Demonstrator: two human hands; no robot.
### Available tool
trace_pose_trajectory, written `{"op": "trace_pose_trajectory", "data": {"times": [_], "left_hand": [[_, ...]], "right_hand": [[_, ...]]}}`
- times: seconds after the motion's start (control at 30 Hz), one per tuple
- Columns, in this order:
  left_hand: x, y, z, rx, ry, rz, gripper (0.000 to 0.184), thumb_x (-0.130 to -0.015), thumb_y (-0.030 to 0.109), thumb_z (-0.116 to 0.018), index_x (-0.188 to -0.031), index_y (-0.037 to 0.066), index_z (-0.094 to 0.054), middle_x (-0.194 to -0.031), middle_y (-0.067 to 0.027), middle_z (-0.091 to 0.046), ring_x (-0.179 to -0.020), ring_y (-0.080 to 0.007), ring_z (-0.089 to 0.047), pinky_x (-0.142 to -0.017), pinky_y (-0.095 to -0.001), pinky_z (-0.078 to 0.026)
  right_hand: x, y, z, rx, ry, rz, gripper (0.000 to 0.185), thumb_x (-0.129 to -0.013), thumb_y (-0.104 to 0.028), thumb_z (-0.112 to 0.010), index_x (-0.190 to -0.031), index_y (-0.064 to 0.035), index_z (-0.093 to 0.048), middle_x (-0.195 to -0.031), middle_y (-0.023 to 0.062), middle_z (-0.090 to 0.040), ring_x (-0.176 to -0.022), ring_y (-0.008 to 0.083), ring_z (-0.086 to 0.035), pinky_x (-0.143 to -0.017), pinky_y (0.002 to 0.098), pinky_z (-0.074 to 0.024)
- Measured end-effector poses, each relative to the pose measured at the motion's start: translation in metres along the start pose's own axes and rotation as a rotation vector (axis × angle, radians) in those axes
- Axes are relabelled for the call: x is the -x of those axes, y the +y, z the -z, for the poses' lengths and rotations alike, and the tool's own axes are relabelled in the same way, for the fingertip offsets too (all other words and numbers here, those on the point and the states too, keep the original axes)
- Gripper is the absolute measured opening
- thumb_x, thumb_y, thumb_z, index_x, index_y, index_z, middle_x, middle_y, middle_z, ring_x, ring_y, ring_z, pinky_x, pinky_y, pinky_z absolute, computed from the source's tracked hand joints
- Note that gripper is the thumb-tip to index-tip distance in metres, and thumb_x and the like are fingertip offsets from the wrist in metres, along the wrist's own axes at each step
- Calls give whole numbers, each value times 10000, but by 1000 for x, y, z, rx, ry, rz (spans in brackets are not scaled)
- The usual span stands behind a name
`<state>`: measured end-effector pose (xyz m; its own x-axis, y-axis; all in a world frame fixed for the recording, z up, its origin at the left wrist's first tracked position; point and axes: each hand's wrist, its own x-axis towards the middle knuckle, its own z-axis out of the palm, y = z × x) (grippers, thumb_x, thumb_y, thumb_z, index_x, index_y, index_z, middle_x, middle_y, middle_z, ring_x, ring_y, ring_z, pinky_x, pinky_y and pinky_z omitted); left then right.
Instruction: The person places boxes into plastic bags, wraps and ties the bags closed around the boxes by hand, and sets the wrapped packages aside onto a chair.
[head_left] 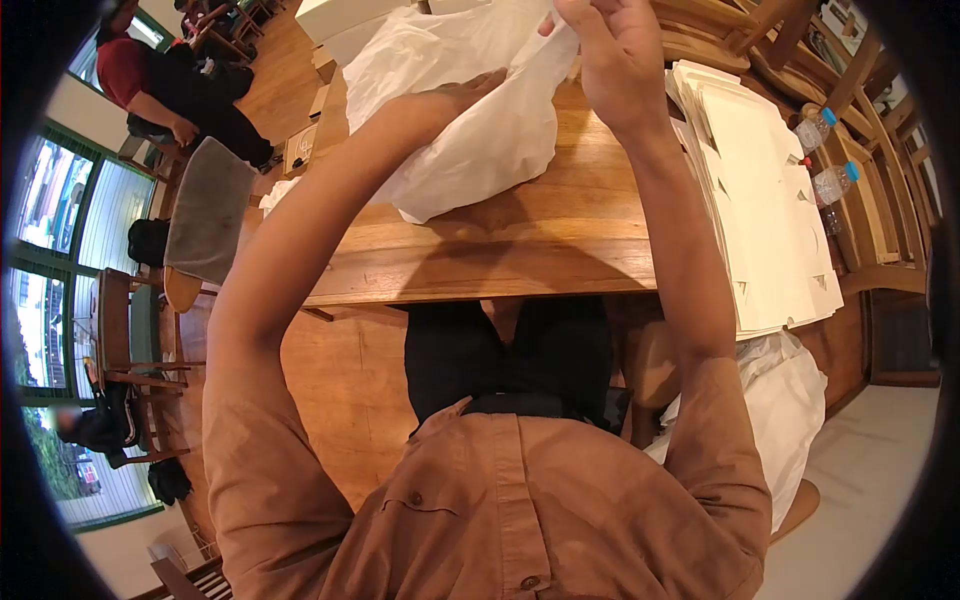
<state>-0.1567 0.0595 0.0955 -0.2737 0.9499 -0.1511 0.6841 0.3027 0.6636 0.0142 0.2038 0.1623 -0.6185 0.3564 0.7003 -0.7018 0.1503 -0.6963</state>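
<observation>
Crumpled white thin plastic bag [480, 165]: between both hands, over brown wooden table [600, 225]; handling judged unfinished. Right hand [618, 58] pinches its edge; left hand [474, 90] partly covered, grip undeterminable. Cream flat cardboard stack [762, 195], right of right hand, lies unfolded.

Top centre, it's the bag [475, 170], thin crinkled plastic by its look; below, the table [590, 215], smooth, softly glossy wood; right, matt card sheets [765, 200] (clear plastic bottles [830, 186] alongside); bottom, the shirt [590, 490], matt cloth.
</observation>
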Motion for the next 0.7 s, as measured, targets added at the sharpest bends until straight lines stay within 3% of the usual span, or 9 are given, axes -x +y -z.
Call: {"op": "trace_pose_trajectory", "data": {"times": [0.1,0.17,0.27,0.37,0.5,0.67,0.7], "left_hand": [[7,5,-4,-57,15,14,719,-984,514,-455,-1586,167,-270,-1633,-70,-295,-1476,-283,-317,-1211,-389,-255],[15,7,-12,-419,157,-96,770,-941,505,-521,-1585,169,-267,-1639,-68,-279,-1470,-294,-332,-1210,-392,-267],[9,14,-2,-293,15,-7,826,-904,508,-579,-1588,173,-260,-1627,-74,-308,-1446,-303,-374,-1192,-404,-301],[42,71,5,-193,-37,122,846,-878,490,-621,-1582,173,-277,-1601,-83,-358,-1413,-319,-420,-1171,-412,-334],[42,76,2,-401,-1,88,818,-869,451,-656,-1559,160,-326,-1557,-110,-421,-1385,-325,-450,-1141,-413,-362],[39,73,6,-378,22,63,782,-873,429,-662,-1537,152,-356,-1530,-111,-447,-1365,-322,-467,-1130,-406,-372],[39,72,7,-371,29,55,775,-874,424,-663,-1533,150,-362,-1525,-111,-453,-1361,-321,-470,-1127,-405,-374]], "right_hand": [[3,-3,-4,-34,60,5,175,-988,-72,-549,-1131,-23,-461,-978,53,-604,-840,93,-565,-771,248,-477],[3,-1,-4,-50,89,17,170,-991,-73,-543,-1129,-24,-456,-978,54,-602,-838,96,-566,-770,251,-480],[-1,8,-1,-117,-17,72,162,-994,-62,-527,-1130,-27,-445,-975,59,-599,-831,103,-570,-772,258,-484],[-5,12,-5,-149,-30,116,159,-996,-46,-509,-1137,-28,-439,-974,65,-599,-823,108,-570,-772,263,-488],[-8,13,-8,-191,4,94,161,-998,-43,-509,-1140,-29,-436,-976,66,-600,-826,106,-570,-777,264,-488],[-11,13,-8,-149,-10,122,201,-997,-53,-528,-1174,-26,-438,-999,71,-608,-840,117,-579,-796,269,-489],[-11,10,-14,-196,68,138,248,-996,-72,-541,-1213,-26,-430,-1029,72,-611,-867,133,-588,-816,278,-490]]}}
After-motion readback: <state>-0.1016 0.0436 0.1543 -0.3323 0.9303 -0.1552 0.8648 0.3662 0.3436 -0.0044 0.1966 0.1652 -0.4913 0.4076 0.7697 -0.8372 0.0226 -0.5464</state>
